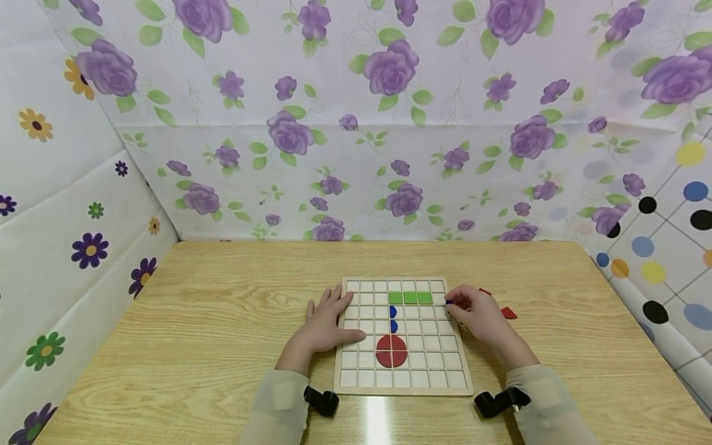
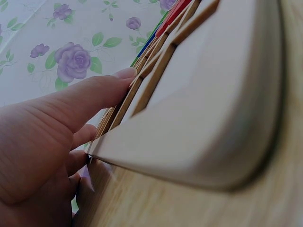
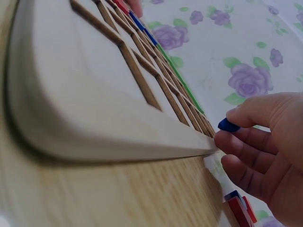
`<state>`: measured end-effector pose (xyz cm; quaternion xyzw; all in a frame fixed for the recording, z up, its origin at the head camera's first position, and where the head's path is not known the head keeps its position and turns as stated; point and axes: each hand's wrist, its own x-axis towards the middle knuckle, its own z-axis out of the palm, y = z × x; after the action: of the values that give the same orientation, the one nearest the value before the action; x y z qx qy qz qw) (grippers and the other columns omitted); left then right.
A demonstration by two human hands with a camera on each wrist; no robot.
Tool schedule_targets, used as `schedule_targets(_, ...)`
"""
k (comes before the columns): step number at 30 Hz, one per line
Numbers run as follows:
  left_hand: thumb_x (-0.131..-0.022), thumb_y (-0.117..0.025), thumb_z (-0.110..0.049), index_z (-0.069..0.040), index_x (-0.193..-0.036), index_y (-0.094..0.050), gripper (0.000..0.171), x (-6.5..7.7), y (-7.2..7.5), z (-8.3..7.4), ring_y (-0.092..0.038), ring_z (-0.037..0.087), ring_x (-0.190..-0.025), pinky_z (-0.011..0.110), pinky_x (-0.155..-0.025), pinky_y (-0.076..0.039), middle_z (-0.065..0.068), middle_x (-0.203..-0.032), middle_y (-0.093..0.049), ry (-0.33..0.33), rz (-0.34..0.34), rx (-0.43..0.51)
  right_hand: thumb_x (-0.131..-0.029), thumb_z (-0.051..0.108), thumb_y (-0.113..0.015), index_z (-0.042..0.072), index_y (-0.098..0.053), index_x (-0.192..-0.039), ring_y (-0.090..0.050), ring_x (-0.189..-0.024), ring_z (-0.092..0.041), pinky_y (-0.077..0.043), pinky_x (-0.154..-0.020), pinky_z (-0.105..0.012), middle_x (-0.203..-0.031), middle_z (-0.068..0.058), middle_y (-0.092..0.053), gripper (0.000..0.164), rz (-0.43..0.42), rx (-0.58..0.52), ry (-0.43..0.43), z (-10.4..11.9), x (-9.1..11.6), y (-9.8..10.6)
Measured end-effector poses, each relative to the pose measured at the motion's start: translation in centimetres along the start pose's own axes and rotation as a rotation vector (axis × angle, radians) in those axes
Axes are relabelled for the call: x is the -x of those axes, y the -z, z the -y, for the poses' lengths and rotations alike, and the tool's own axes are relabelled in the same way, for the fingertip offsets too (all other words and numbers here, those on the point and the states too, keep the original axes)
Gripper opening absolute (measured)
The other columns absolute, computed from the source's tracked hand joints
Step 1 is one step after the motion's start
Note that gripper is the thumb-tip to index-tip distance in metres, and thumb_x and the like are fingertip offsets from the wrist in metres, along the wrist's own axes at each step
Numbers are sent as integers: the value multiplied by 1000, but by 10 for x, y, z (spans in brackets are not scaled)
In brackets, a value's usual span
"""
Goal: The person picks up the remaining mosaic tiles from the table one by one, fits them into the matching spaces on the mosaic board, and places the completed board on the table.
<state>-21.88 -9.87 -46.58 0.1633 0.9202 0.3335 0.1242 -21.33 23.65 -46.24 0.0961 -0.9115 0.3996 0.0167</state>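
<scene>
A square wooden grid board (image 1: 419,377) lies on the table. In its cells sit several green squares (image 1: 410,298), two blue half-circles (image 1: 393,326) and a red circle (image 1: 384,343) made of quarter pieces. My left hand (image 1: 322,324) rests on the board's left edge, fingers spread, with the thumb lying over the grid. At the right edge my right hand (image 1: 478,314) pinches a small blue piece (image 3: 229,125) between thumb and index finger, close beside the frame. Most of that piece is hidden by the fingertips.
Red pieces (image 1: 508,313) lie on the table just right of the board, partly behind the right hand. In the right wrist view a blue piece (image 3: 233,195) lies among red ones. A flowered cloth (image 1: 356,154) hangs along the table's back edge.
</scene>
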Motion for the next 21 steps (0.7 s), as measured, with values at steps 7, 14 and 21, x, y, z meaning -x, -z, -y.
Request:
schedule_targets(7,-78,-73,-49,-18,-150,-29,90,0,0,0,2,31,-148,59,-112,12,8,-160,-8,0,-2,2,-88,9,-65,6,-64,-102,-59,-82,-14,-50,-69,-24,-93,-4,-66,14,-1,-5,2,0,0,0)
schedule_targets(14,-78,-73,-49,-18,-150,-29,90,0,0,0,3,31,-148,59,-112,12,7,-160,-8,-2,0,5,-89,9,-65,6,-64,-103,-59,-81,-14,-50,-68,-24,-93,-4,-66,14,1,-6,-11,2,0,0)
schedule_targets(21,-78,-73,-48,-18,-150,-29,90,0,0,0,3,31,-148,59,-112,13,7,-160,-8,-2,3,4,-89,9,-65,6,-64,-102,-59,-81,-15,-49,-65,-24,-92,-4,-66,14,-4,6,-9,5,1,-1)
